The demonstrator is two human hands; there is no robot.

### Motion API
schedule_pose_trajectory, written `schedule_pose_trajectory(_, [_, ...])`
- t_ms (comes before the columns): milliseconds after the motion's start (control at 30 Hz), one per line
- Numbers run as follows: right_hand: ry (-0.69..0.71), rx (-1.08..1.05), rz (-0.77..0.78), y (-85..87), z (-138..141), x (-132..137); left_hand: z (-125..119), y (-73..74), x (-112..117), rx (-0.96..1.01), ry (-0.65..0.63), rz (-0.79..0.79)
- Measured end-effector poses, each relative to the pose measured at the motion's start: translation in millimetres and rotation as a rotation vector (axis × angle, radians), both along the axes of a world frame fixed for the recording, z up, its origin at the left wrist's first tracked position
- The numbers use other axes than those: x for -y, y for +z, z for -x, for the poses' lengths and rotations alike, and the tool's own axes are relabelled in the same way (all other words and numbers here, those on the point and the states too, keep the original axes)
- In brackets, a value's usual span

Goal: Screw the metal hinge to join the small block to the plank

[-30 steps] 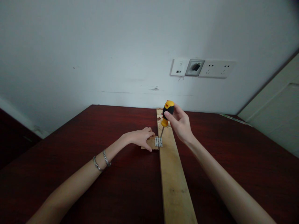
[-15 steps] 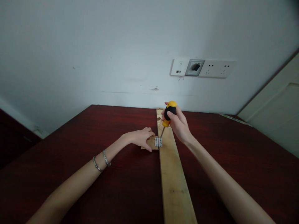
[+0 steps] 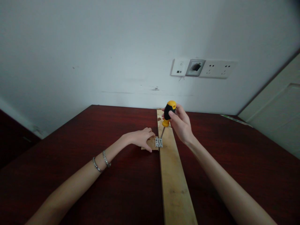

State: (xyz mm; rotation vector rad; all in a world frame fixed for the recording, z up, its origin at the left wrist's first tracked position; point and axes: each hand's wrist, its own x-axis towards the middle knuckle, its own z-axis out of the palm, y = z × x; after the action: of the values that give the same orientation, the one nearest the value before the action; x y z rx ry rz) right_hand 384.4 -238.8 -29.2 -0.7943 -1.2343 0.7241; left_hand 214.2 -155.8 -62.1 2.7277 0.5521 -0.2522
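My right hand (image 3: 184,125) is wrapped round a yellow-and-black screwdriver (image 3: 169,112), which leans slightly, handle up. Its shaft runs down to a small metal hinge (image 3: 158,142), the tip meeting the hinge's right leaf near its upper edge. The hinge bridges a long pale wooden plank (image 3: 175,175) and a small wooden board (image 3: 152,144) on the plank's left. Across that small board lies my left hand (image 3: 142,138), thumb at the near edge and fingers toward the far edge, holding it against the plank. Any screw under the tip is too small to make out.
Beneath everything is a dark red wooden tabletop (image 3: 112,125), its back edge along a white wall (image 3: 117,47). Sockets (image 3: 215,68) and a plugged-in black adapter (image 3: 197,67) are on the wall. A flat printed strip (image 3: 236,120) lies at the back right, near a pale door (image 3: 281,106).
My right hand has turned a little round the screwdriver, and the handle has shifted slightly left. My left hand, the hinge and both wooden pieces look unmoved.
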Motion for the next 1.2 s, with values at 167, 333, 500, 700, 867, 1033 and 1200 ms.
schedule_pose_trajectory(167, [-0.078,0.041,-0.031,2.1,2,1,0,1.1,1,-0.009,-0.004,-0.005])
schedule_pose_trajectory(333, [-0.176,0.103,-0.105,3.3,2,-2,0,1.1,1,0.003,0.000,-0.006])
schedule_pose_trajectory(500, [-0.187,0.062,-0.126,0.9,3,-5,0,0.2,1,-0.006,-0.005,-0.007])
schedule_pose_trajectory(700, [-0.097,0.045,-0.009,5.1,5,-2,-1,0.2,1,-0.011,0.003,-0.010])
schedule_pose_trajectory(867, [-0.075,0.069,0.004,0.5,2,-3,0,-2.5,-1,-0.006,-0.001,-0.012])
schedule_pose_trajectory(1033, [0.017,0.000,-0.016,-5.8,-1,-9,0,-5.2,-3,0.009,-0.004,-0.020])
schedule_pose_trajectory(1200, [-0.024,0.032,0.016,-3.1,-1,-6,1,-4.8,-3,0.015,-0.006,-0.023])
